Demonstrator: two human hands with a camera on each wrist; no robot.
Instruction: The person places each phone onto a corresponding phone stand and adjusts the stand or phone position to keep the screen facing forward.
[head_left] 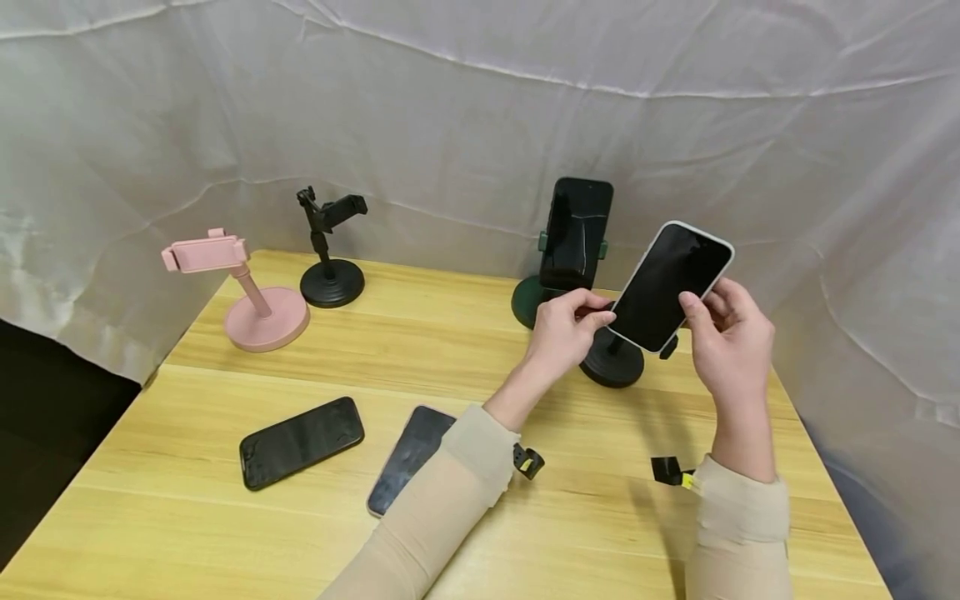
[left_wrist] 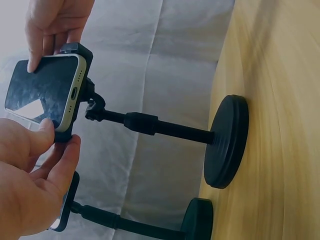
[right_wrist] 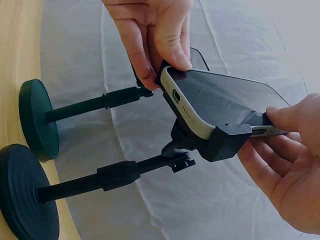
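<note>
A white-edged smartphone (head_left: 671,287), screen outward, sits tilted in the clamp (right_wrist: 225,142) of a black phone stand (head_left: 612,362). At the phone's lower left corner, my left hand (head_left: 564,333) pinches phone and clamp, thumb on the front. My right hand (head_left: 735,342) holds the phone's right edge, its thumb on the screen side and fingers behind. The right wrist view shows one clamp jaw over the phone's edge beside the charging port. Both the stand's pole (left_wrist: 165,129) and round base (left_wrist: 227,142) show in the left wrist view.
Just behind, a dark green stand (head_left: 527,300) holds another phone (head_left: 577,233). A pink stand (head_left: 266,321) and a black stand (head_left: 332,283) stand at the back left. Two phones, one black (head_left: 302,442) and one partly under my left sleeve (head_left: 412,454), lie on the wooden table (head_left: 187,467).
</note>
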